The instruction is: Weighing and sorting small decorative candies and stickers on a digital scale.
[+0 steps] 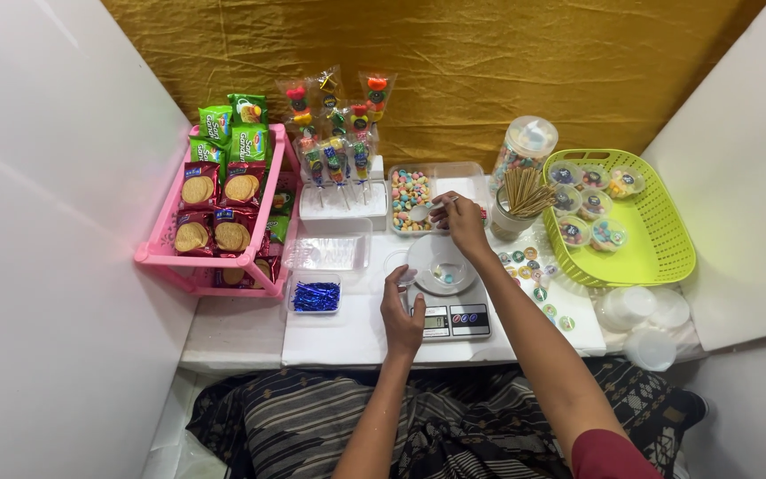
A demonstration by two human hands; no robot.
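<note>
Bright, even light; sharp, shadowless.
</note>
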